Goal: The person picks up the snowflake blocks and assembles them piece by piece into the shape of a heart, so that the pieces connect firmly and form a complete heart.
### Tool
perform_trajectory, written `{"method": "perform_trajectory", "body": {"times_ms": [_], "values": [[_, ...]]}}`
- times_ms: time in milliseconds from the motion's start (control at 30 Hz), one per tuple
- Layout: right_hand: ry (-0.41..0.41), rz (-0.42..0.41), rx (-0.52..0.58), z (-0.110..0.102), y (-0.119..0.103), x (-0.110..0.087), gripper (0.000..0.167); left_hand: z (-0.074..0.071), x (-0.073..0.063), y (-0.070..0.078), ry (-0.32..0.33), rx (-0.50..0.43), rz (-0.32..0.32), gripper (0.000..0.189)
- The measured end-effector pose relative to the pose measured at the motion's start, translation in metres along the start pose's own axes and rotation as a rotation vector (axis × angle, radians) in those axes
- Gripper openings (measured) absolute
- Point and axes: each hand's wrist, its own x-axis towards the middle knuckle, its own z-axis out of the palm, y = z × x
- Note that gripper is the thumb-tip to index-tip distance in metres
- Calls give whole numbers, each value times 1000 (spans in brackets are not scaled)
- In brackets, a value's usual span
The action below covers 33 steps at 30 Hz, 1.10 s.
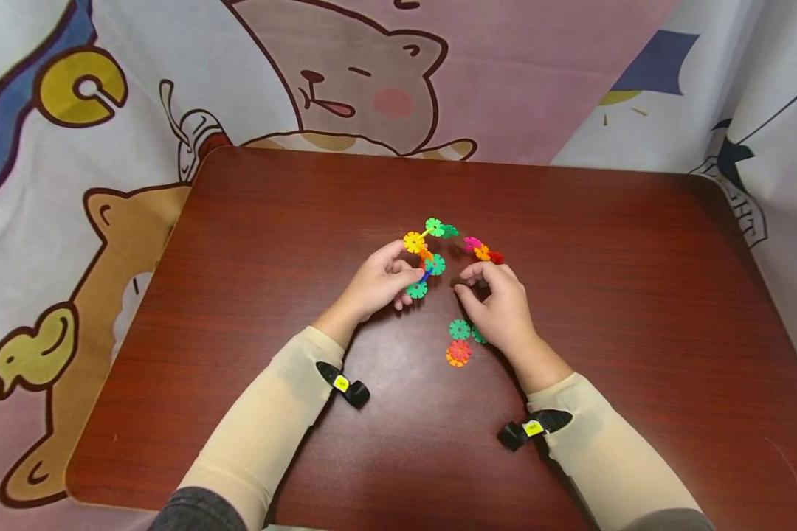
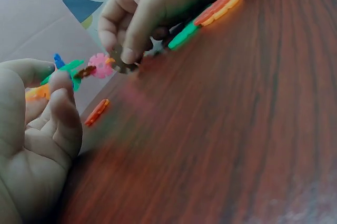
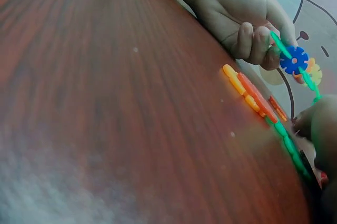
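Observation:
My left hand pinches one end of a curved chain of notched plastic discs between thumb and fingers. Blue disc, green disc and yellow disc show close to that hand. From there the chain arcs away through a light green disc toward a pink disc and an orange disc by the right hand. Facing it, my right hand holds a dark brown disc at its fingertips, close to the pink disc in the left wrist view.
Loose discs lie on the brown table near the right wrist: a green disc and a red disc overlapping an orange one. A cartoon-print cloth hangs behind the table's far edge.

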Motion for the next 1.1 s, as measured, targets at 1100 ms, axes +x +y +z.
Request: {"method": "perform_trajectory", "body": {"times_ms": [1100], "values": [[-86, -54, 198, 7, -5, -7, 24, 1, 0, -3, -89, -33, 22, 49]]}}
